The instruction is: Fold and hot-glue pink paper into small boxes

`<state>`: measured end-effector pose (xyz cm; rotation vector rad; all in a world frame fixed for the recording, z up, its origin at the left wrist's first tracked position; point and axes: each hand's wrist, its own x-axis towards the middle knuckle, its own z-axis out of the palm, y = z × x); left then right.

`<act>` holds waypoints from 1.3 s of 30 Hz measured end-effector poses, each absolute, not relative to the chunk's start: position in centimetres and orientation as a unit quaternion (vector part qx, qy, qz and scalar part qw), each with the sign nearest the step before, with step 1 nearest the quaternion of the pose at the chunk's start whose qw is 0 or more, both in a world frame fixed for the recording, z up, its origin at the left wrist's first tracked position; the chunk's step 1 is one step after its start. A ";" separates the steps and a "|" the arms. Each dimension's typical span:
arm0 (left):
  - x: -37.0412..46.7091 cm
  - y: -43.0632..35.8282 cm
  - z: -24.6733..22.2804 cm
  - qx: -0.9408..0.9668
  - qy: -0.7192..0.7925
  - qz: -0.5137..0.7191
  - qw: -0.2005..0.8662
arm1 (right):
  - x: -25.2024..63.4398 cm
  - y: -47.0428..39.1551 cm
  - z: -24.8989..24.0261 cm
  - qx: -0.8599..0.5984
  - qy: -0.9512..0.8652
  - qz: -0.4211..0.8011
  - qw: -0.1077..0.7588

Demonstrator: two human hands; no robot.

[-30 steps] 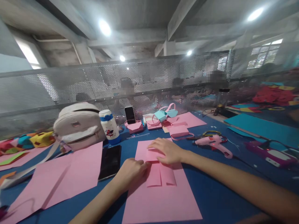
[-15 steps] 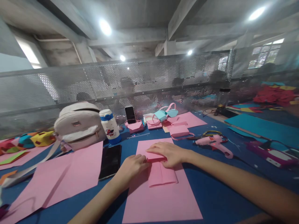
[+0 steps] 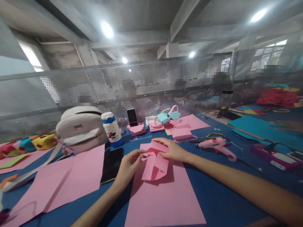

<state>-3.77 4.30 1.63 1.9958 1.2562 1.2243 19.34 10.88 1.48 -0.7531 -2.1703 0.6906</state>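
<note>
A folded pink paper piece (image 3: 155, 168) is lifted off a large pink paper sheet (image 3: 165, 201) that lies flat on the blue table. My right hand (image 3: 174, 151) grips its far right side, thumb in front and fingers behind. At its left edge my left hand (image 3: 132, 160) pinches the paper between thumb and fingers. The piece stands partly opened, with its folds spread and a hollow showing at the near end. Right of the sheet lies a pink glue gun (image 3: 217, 145).
Left are a black phone (image 3: 112, 165), pink sheets (image 3: 73, 176), a white backpack (image 3: 79, 129) and a bottle (image 3: 111, 129). Small paper bags (image 3: 182, 134) stand behind my hands. Scissors (image 3: 214, 136), a purple power strip (image 3: 276, 157) and blue sheets (image 3: 265, 129) lie right.
The folded paper has come up off the sheet and its folds have opened out. My right hand went from pressing flat to gripping it; my left hand shifted slightly left and up.
</note>
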 end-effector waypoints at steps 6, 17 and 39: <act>-3.6 4.6 1.4 0.614 0.462 0.517 0.377 | 19.0 10.9 1.3 -0.279 -0.803 0.319 0.420; -2.0 3.1 1.3 0.625 0.392 0.502 0.451 | 17.8 8.8 1.8 -0.191 -0.751 0.446 0.447; -3.5 2.9 2.7 0.727 0.426 0.526 0.115 | 19.2 10.3 3.2 -0.193 -0.779 0.360 0.476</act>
